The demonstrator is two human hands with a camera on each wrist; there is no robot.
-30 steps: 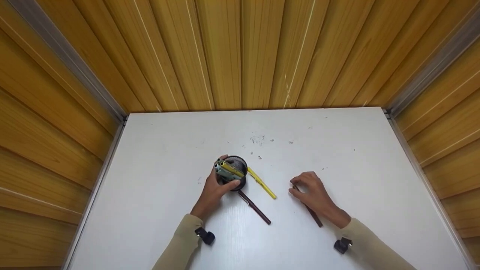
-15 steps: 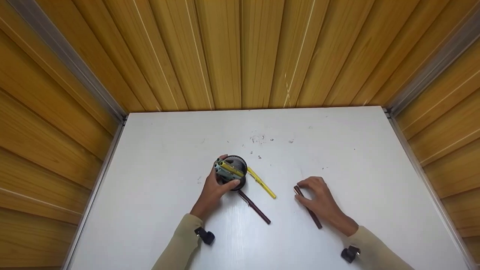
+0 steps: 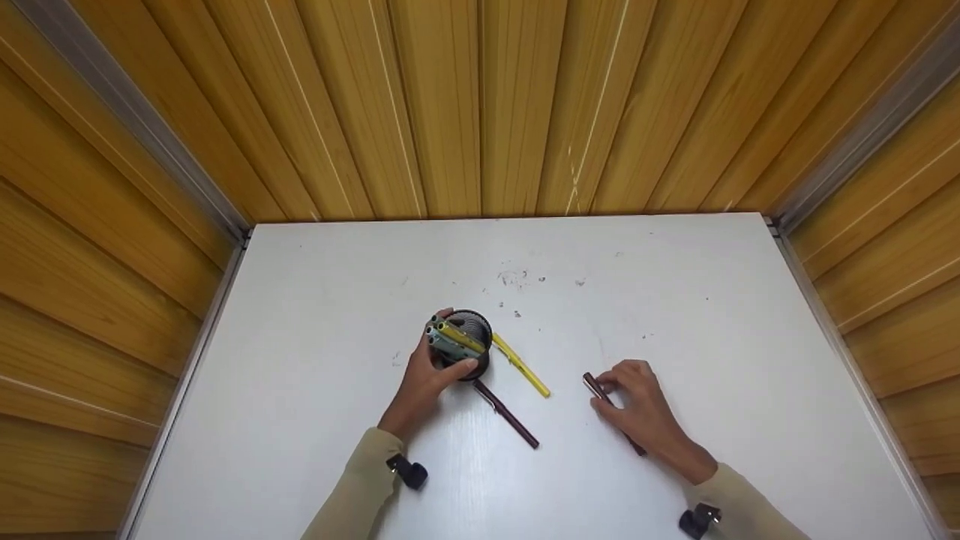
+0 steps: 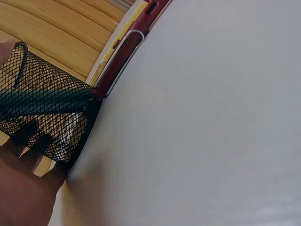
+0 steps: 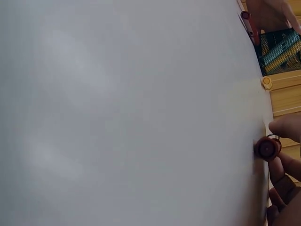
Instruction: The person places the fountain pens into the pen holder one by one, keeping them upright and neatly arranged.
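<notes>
Head view: white table (image 3: pixel 315 300) w/ wood-panel walls (image 3: pixel 480 105) on far, left and right sides. Left hand (image 3: pixel 424 382) grips black mesh pen cup (image 3: pixel 472 330), fingers and thumb curled round its wall; cup sits upright near middle of table, slightly toward left edge and near edge. Pens in cup (image 3: pixel 454 341), yellow + grey-green, lean toward left side. Yellow pen (image 3: pixel 521 365) lies flat just right of cup, one end at cup's base, runs diagonally toward near-right corner. Dark red pen (image 3: pixel 506 414) lies flat from cup's base, diag. toward near edge, roughly parallel to yellow one, close but apart from it. Right hand (image 3: pixel 641 409) lies on table right of middle, closer to near edge; fingertips pinch second dark red pen (image 3: pixel 596 386) near its far end, pen on the surface, rest of it runs under palm toward near-right corner. Beige sleeves (image 3: pixel 352 495) on both arms, wrist cams strapped on. Small dark specks (image 3: pixel 517 281) on table beyond cup, toward far edge.

Left wrist view: mesh cup (image 4: pixel 44 117) held by fingers (image 4: pixel 23 188), red pen w/ metal clip (image 4: pixel 120 59) touching cup's base.

Right wrist view: pen's end cap (image 5: pixel 267 148) between fingertips (image 5: pixel 287 127), against table; cup + left hand far off near top right.
</notes>
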